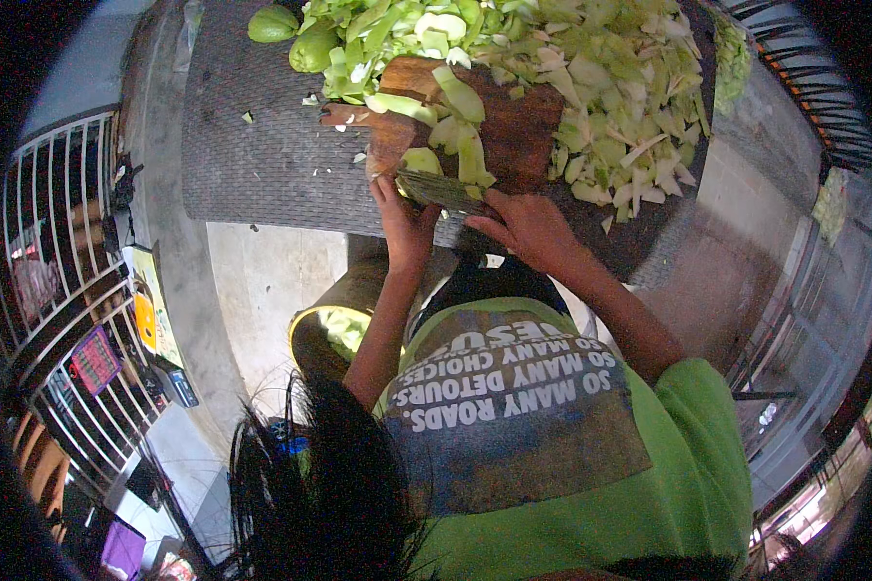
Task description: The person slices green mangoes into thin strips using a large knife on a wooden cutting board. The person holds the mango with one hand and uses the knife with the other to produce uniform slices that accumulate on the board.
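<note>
My right hand point(529, 226) grips a knife point(439, 190) by its handle, which the fingers mostly hide. Its broad blade points left across the near edge of a wooden cutting board point(527, 127). My left hand point(409, 229) holds a pale green piece of chayote point(420, 160) at the board's near left corner; the blade covers part of this piece. Several cut chayote slices point(471, 152) lie on the board beyond the blade. One long slice point(403, 107) rests across the board's handle side.
Two whole chayotes point(314, 49) sit at the table's far left, beside a heap of peels and slices point(407, 29). A larger pile of cut pieces point(625, 109) spreads to the right on the woven-textured table point(254, 145). Below, a yellow-rimmed bucket point(296, 327) holds pale green pieces.
</note>
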`<state>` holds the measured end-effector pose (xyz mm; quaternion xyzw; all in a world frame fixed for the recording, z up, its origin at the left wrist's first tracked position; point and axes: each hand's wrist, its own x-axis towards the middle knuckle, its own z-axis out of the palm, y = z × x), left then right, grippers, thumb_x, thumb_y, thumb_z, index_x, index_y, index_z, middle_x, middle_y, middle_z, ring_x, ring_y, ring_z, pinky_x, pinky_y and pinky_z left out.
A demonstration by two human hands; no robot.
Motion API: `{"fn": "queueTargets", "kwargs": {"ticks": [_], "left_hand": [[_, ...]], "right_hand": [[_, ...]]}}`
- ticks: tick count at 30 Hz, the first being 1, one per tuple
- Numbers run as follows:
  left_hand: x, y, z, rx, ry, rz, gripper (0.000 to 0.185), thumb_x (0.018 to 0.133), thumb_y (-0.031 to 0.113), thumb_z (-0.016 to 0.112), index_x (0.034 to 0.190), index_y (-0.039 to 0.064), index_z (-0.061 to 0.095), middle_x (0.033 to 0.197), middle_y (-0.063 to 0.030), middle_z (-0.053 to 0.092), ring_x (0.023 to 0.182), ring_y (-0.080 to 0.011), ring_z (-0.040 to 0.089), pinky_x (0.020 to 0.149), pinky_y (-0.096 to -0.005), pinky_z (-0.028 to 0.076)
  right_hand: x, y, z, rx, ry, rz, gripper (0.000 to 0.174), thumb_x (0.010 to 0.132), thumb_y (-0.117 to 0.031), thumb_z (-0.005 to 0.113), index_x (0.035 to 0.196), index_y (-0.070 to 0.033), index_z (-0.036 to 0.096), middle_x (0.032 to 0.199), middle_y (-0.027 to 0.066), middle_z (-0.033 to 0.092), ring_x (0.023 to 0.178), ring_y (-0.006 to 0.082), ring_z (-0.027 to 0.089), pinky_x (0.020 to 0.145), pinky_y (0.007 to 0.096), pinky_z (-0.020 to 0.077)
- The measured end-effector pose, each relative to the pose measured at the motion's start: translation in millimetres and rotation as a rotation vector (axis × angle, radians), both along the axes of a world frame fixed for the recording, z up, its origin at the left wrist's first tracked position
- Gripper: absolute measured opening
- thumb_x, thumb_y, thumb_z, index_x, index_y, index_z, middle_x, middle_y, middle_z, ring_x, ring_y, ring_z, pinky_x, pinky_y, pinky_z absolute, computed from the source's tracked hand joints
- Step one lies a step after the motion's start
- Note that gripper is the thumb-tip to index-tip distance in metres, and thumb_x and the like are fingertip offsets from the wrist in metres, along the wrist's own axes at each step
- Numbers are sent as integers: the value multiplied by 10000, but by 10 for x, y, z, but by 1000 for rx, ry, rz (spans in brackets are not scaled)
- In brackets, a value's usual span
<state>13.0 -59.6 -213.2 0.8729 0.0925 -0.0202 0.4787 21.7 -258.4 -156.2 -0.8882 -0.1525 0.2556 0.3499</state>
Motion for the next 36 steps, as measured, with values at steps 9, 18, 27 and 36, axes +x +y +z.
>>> {"fn": "queueTargets", "kwargs": {"ticks": [9,18,27,36], "left_hand": [[36,11,-71,145,-110,-6,727,645,110,822,1205,1,373,1118,-215,431,1058,-420,459,914,-478,422],[35,-33,67,101,-54,10,690,727,127,793,1241,-33,360,1172,-240,400,1085,-419,464,953,-467,392],[166,144,94,108,-10,73,664,870,397,654,1318,-12,383,1229,-246,413,1125,-369,449,968,-453,384],[114,-8,-90,272,-36,-79,580,937,306,566,1391,47,313,1287,-242,341,1173,-364,397,810,-392,568]], "right_hand": [[165,215,-231,-48,-103,-4,488,918,-514,479,961,-38,579,733,198,639,717,402,634,628,501,503],[518,138,-798,89,93,-70,547,940,-526,444,1008,-18,637,782,206,649,732,365,649,667,472,508],[189,43,-554,172,20,-154,585,933,-542,446,933,16,623,813,233,643,807,411,629,742,490,474],[1,78,-476,157,155,-256,504,931,-494,483,971,-2,585,770,243,623,774,429,615,704,506,469]]}}
